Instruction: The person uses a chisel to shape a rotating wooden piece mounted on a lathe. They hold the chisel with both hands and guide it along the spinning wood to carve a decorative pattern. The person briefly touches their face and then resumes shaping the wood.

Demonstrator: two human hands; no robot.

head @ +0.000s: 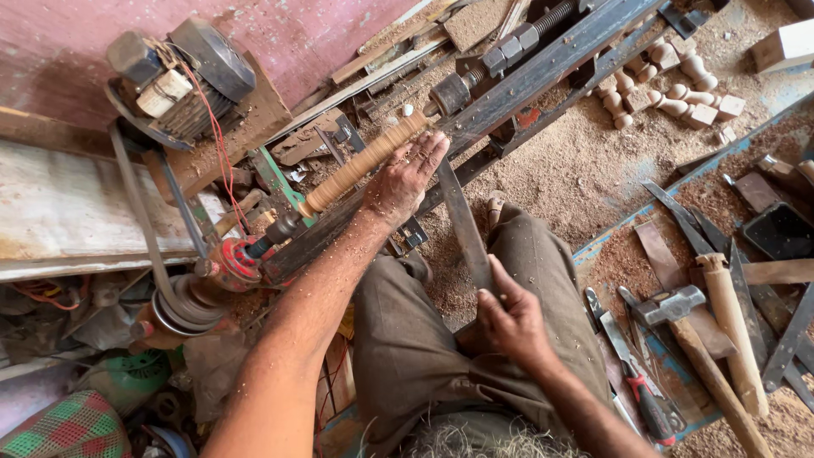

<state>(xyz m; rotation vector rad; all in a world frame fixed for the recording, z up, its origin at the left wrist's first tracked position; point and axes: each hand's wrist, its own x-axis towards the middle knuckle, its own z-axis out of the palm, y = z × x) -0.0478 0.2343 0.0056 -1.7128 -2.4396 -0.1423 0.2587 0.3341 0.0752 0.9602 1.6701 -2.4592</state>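
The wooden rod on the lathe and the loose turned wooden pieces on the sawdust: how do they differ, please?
The wooden rod is one long ribbed piece, clamped in the lathe; the turned pieces are short, bulbous and many, lying loose. The left hand rests by the rod, steadying a long chisel; nothing touches the pieces. Both are pale wood.

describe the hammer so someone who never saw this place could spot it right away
Start at the long dark lathe bed crossing the top of the view, then drop to the tools spread on the sawdust at lower right, beside the person's right hand. The hammer lies there, its wooden handle running toward the bottom corner. Its blocky grey metal head sets it apart from the flat blades and the red-handled pliers nearby.
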